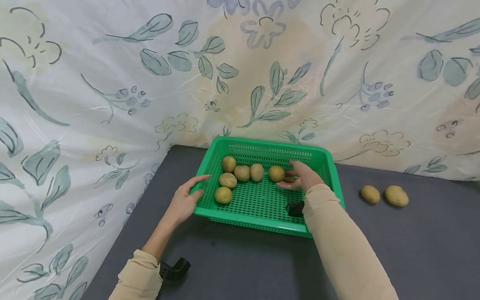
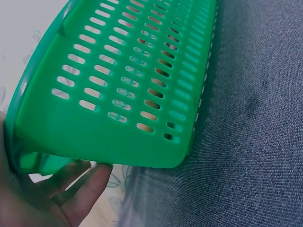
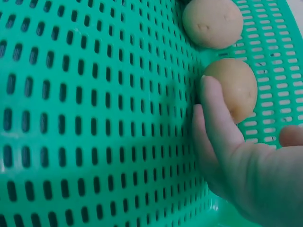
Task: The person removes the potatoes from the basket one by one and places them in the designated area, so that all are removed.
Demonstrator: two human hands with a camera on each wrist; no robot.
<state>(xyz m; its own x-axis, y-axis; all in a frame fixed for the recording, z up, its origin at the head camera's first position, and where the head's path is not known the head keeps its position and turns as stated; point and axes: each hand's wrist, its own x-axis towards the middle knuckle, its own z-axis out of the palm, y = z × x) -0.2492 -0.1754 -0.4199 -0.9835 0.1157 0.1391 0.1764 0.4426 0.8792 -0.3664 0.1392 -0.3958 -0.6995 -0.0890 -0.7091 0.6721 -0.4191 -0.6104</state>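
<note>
A green plastic basket with slotted sides stands on the dark table, several potatoes grouped toward its left side. At its left end, my left hand grips the rim, its fingers hooked at the edge in the left wrist view. Inside the basket my right hand reaches in from the right. Its extended fingers touch one potato, and the thumb stands apart from it. That potato sits to the right of the others, near the back wall of the basket.
Two more potatoes lie on the dark table to the right of the basket. Behind and to the left hangs a floral-patterned sheet, close to the basket's back edge. Black wrist devices are worn on both arms.
</note>
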